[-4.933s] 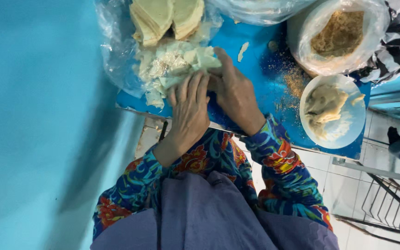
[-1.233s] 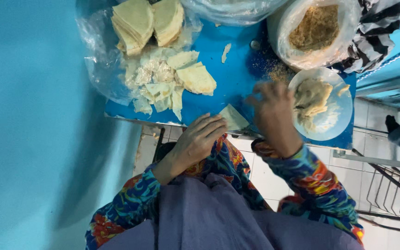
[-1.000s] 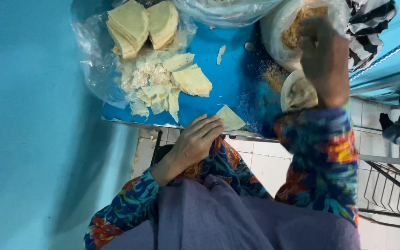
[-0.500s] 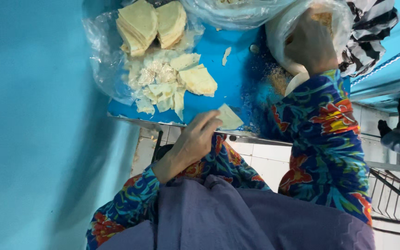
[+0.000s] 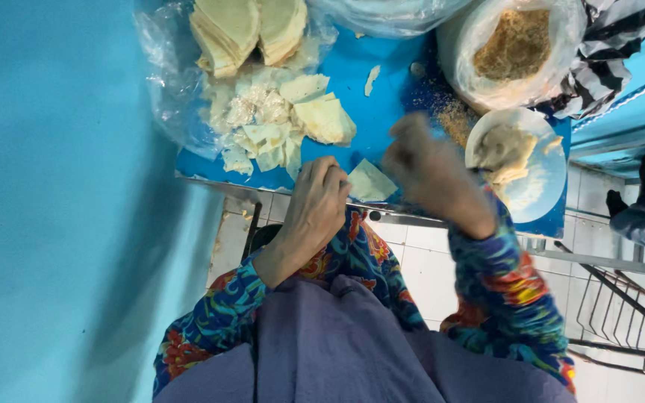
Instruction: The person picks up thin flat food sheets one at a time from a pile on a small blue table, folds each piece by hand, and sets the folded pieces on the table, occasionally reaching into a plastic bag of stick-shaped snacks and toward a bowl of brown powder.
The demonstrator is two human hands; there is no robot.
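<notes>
One pale triangular pastry sheet [image 5: 371, 181] flat on blue bench [image 5: 382, 82], tip toward stacks, left hand [image 5: 321, 205] pinching its edge, right hand [image 5: 421, 160] loosely curled, blurred, two stacks of wrappers [image 5: 248, 30].

On the table [image 5: 382, 97], a folded pastry piece [image 5: 371, 181] lies at the near edge, with the left hand [image 5: 319, 205] touching its left side and the right hand [image 5: 423, 160] just to its right (blurred, above the surface). Behind it sits a heap of pastry pieces [image 5: 278, 127] on a plastic sheet [image 5: 166, 89], and a stack of wrappers [image 5: 248, 26] at the far left corner. A bowl [image 5: 524, 160] stands at the near right corner, a bag of crumbs [image 5: 516, 48] behind it.
</notes>
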